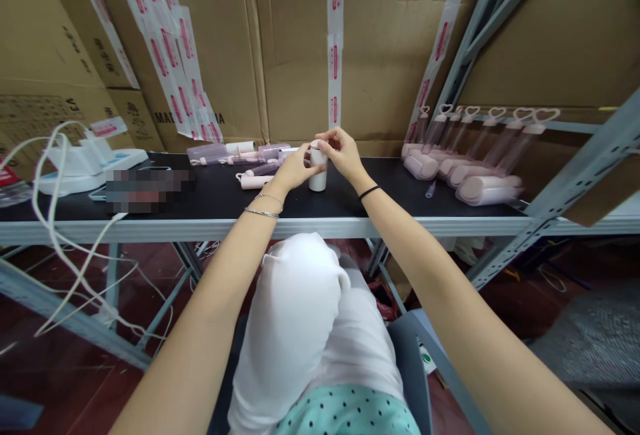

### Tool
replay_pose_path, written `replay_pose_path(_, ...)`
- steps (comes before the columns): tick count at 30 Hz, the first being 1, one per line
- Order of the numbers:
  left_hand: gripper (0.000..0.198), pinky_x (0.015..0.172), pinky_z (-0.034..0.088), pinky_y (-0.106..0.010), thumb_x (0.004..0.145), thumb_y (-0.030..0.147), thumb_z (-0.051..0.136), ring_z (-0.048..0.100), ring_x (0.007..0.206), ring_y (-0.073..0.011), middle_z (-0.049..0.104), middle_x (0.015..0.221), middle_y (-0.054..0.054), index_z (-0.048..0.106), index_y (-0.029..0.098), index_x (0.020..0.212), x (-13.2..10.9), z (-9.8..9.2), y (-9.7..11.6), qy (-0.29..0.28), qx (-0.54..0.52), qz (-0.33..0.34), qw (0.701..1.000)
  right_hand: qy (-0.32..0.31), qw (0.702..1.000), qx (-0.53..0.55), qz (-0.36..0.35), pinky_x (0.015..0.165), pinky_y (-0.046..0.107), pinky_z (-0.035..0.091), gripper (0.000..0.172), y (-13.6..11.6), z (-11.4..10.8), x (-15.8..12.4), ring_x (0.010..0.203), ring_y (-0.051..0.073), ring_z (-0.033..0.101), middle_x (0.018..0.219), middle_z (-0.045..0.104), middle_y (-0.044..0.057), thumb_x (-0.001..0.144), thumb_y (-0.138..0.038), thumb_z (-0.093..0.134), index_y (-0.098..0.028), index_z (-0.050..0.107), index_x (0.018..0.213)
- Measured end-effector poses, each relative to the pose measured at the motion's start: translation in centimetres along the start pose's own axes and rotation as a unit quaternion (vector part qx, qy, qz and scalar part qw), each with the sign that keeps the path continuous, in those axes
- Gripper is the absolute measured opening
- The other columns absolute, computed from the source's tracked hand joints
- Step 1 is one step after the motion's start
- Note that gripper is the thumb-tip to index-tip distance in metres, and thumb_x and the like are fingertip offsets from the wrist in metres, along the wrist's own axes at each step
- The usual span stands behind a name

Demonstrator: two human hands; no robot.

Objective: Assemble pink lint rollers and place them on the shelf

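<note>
A small white cylinder (318, 180) stands upright on the black tabletop, between my two hands. My left hand (296, 169) wraps its fingers around the cylinder's upper side. At its top, my right hand (344, 153) has thumb and fingers closed on the rim or cap; the fingers partly hide that end. Just left of my left hand lie several lilac see-through tubes (207, 153) with white and pale pink parts. One pale pink tube with a loop end (256, 182) is closest to that hand.
To the right, several pink pieces (487, 190) carry see-through tubes with heart-shaped loops, beside a small clear part (431, 190). A white power strip (93, 171) with cables and a blurred-out object (145, 190) are at left. Cardboard (290, 55) backs the table; a metal post (575, 175) rises at right.
</note>
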State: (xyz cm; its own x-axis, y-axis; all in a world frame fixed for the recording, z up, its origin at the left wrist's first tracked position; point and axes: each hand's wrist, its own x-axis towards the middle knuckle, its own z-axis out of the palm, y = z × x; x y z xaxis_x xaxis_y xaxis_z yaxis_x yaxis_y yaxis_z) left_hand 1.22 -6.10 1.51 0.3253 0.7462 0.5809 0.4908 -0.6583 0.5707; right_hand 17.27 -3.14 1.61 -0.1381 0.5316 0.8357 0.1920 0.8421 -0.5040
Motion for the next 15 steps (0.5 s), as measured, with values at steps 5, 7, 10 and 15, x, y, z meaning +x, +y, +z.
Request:
replay_pose_path(5, 0.060, 0.079, 0.052, -0.029, 0.075, 0.033, 0.074, 0.065, 0.083, -0.0160, 0.070, 0.109, -0.010, 0.053, 0.012, 0.127, 0.02, 0.02, -0.07, -0.007, 0.003, -0.005, 1.000, -0.014, 1.000, 0.019, 0.014, 0.081, 0.035, 0.054, 0.051, -0.05, -0.04, -0.05, 0.085, 0.018, 0.067, 0.092, 0.071, 0.006, 0.073, -0.071, 0.062, -0.021, 0.054, 0.078)
replay_pose_path(7, 0.061, 0.079, 0.052, -0.029, 0.076, 0.035, 0.074, 0.066, 0.083, -0.0160, 0.069, 0.109, -0.011, 0.052, 0.011, 0.128, 0.04, 0.03, -0.16, -0.006, 0.010, -0.004, 1.000, -0.007, 1.000, -0.005, 0.002, 0.079, 0.034, 0.054, 0.049, -0.23, -0.12, -0.09, 0.081, 0.018, 0.066, 0.086, 0.071, 0.005, 0.076, -0.070, 0.059, -0.021, 0.057, 0.080)
replay_pose_path(10, 0.059, 0.079, 0.052, -0.028, 0.076, 0.034, 0.073, 0.066, 0.084, -0.0158, 0.070, 0.110, -0.010, 0.052, 0.011, 0.126, 0.09, 0.08, -0.34, -0.004, 0.011, -0.005, 1.000, -0.022, 0.999, -0.036, -0.025, 0.080, 0.034, 0.054, 0.046, -0.52, -0.23, -0.17, 0.086, 0.019, 0.067, 0.091, 0.072, 0.005, 0.081, -0.065, 0.054, -0.020, 0.065, 0.087)
replay_pose_path(15, 0.058, 0.079, 0.052, -0.027, 0.076, 0.033, 0.073, 0.066, 0.086, -0.0157, 0.069, 0.112, -0.010, 0.052, 0.011, 0.125, 0.11, 0.14, -0.53, -0.006, 0.003, -0.002, 1.000, -0.057, 0.996, -0.056, -0.032, 0.088, 0.036, 0.052, 0.037, -0.58, -0.37, -0.24, 0.102, 0.021, 0.066, 0.110, 0.072, 0.007, 0.084, -0.050, 0.052, -0.020, 0.071, 0.094)
